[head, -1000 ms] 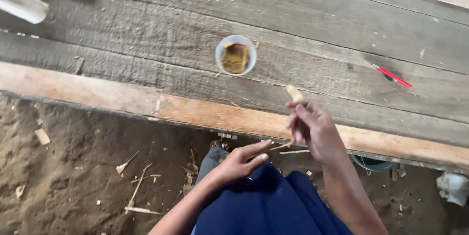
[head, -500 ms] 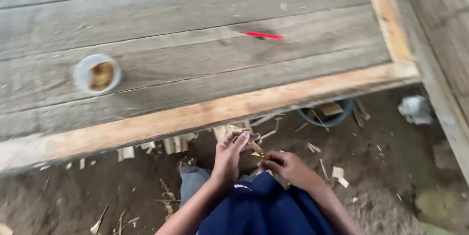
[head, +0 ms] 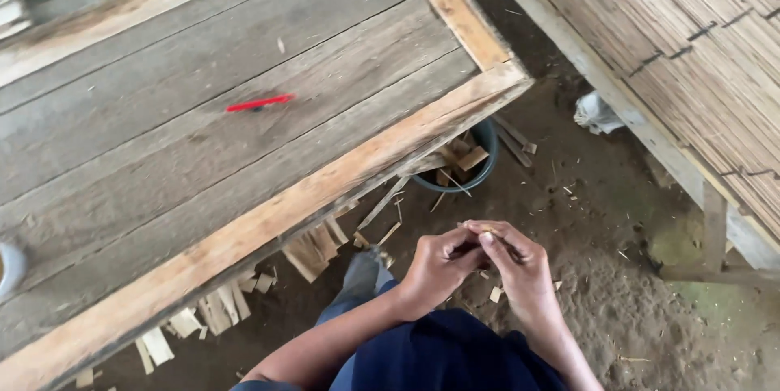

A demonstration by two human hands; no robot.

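Both hands are drawn together low over the dirt floor, in front of the person's dark blue clothing. The left hand [head: 439,265] and the right hand [head: 520,269] meet at the fingertips, and between them they pinch a small pale sliver of wood [head: 479,231], which pokes out just above the knuckles. It is too small to tell more than its light colour and thin shape. The fingers of both hands are curled in tight around it, not spread.

Up and to the left of the hands runs the edge of a grey plank workbench [head: 203,155], trimmed with a lighter wooden border. A red pencil [head: 260,103] lies flat on the planks, well apart from the hands. At the far left edge a bit of a white cup [head: 10,267] just shows.

Just above the hands, tucked under the bench corner, sits a dark round bucket [head: 475,175] holding wood offcuts. More pale wood scraps [head: 313,249] lie on the ground to the left of the hands, beneath the bench edge. Up and to the right, near the base of a slatted bamboo wall [head: 691,41], lies a crumpled white bag [head: 597,112], with no label that I can make out.
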